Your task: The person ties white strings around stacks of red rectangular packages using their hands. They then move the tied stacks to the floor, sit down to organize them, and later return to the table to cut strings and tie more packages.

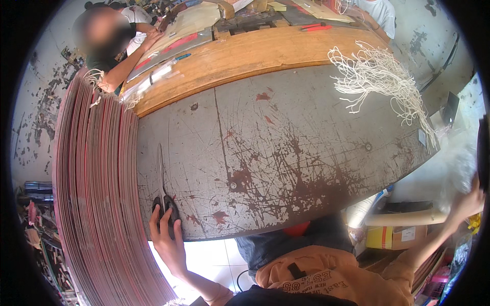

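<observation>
At the near left of the worn grey tabletop (199,137), my left hand (168,247) has its fingers and thumb around the black handles of a pair of scissors (169,206). The blades lie on the table, pointing away from me. Just left of this hand rises a tall stack of thin sheets or boards (97,178) with grey and reddish edges. My right hand (467,203) is stretched far out to the right, off the table, beside crumpled clear plastic (457,176) and a dark upright edge. The picture's rim cuts off its fingers, so any hold is hidden.
A bundle of loose white strings (375,76) lies at the table's far right corner. Beyond stands a wooden bench (255,53) with red-handled pliers (315,27) and a blue pen (182,56). Two people sit there. Boxes (395,237) stand below, at right.
</observation>
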A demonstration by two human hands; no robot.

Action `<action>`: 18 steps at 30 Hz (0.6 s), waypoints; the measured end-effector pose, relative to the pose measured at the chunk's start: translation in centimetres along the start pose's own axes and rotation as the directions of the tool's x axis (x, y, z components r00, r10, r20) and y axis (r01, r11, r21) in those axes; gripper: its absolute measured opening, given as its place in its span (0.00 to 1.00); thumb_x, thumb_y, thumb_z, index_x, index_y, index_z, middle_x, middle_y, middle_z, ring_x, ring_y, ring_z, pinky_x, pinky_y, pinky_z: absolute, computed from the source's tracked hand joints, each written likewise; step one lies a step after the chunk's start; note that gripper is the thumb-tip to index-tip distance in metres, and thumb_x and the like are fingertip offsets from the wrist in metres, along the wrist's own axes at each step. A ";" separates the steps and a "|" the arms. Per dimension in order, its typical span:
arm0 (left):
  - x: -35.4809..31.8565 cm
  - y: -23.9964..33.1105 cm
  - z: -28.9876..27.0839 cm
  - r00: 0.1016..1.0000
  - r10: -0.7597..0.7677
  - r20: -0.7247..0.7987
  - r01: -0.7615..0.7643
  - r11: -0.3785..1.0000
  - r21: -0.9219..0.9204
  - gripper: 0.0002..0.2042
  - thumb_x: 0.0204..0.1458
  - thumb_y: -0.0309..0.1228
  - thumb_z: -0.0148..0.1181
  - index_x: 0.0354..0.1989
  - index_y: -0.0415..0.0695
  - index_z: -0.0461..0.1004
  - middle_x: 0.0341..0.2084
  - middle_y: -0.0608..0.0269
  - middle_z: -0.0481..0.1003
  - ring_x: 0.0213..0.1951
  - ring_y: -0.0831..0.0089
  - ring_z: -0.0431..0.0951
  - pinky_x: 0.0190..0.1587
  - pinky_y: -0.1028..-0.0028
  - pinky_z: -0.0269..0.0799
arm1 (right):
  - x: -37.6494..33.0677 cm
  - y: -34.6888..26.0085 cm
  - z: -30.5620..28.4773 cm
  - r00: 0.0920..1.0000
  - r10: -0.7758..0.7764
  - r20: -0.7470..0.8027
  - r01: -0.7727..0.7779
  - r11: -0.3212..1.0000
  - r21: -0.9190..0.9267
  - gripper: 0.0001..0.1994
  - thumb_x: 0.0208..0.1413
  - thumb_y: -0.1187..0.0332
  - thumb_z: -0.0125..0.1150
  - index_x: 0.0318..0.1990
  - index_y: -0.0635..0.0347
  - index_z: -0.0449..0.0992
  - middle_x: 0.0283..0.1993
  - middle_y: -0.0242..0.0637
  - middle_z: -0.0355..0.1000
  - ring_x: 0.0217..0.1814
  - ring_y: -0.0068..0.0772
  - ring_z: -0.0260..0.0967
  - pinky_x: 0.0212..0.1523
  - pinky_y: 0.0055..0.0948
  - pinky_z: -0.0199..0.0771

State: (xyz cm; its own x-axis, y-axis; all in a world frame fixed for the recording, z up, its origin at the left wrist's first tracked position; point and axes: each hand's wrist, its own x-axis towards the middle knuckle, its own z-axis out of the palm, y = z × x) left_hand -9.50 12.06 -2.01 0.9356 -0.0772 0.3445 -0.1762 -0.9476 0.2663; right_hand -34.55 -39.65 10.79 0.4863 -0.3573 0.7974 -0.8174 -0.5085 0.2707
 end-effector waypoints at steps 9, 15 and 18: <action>0.5 0.7 1.1 0.994 -0.097 -0.046 0.098 0.995 0.022 0.10 0.54 0.30 0.49 0.42 0.42 0.72 0.52 0.52 0.64 0.53 0.54 0.65 0.49 0.55 0.65 | -4.3 -13.7 5.2 0.897 -0.433 0.090 0.373 0.851 0.369 0.14 0.44 0.75 0.49 0.41 0.67 0.71 0.48 0.41 0.68 0.54 0.42 0.63 0.58 0.41 0.55; 0.5 0.0 1.8 0.988 -0.129 -0.086 0.122 0.989 -0.082 0.09 0.55 0.28 0.46 0.41 0.40 0.71 0.53 0.51 0.62 0.56 0.52 0.62 0.51 0.53 0.64 | -5.3 -10.0 8.4 0.887 -0.447 -0.118 0.432 0.711 0.555 0.12 0.41 0.73 0.58 0.36 0.66 0.72 0.38 0.47 0.70 0.42 0.54 0.65 0.42 0.44 0.65; 1.3 0.8 2.0 0.987 -0.137 -0.087 0.126 0.985 -0.117 0.10 0.55 0.27 0.44 0.42 0.39 0.70 0.54 0.50 0.61 0.57 0.51 0.61 0.52 0.53 0.63 | -3.1 -10.6 9.3 0.806 -0.563 -0.184 0.548 0.590 0.593 0.08 0.39 0.70 0.60 0.31 0.57 0.75 0.33 0.43 0.71 0.37 0.53 0.68 0.37 0.46 0.68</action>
State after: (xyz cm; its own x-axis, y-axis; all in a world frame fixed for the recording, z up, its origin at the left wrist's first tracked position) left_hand -7.84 10.62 -3.17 0.9206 0.0807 0.3821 -0.0910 -0.9072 0.4108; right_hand -24.56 -40.48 0.38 0.7955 0.1424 0.5890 -0.0326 -0.9605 0.2763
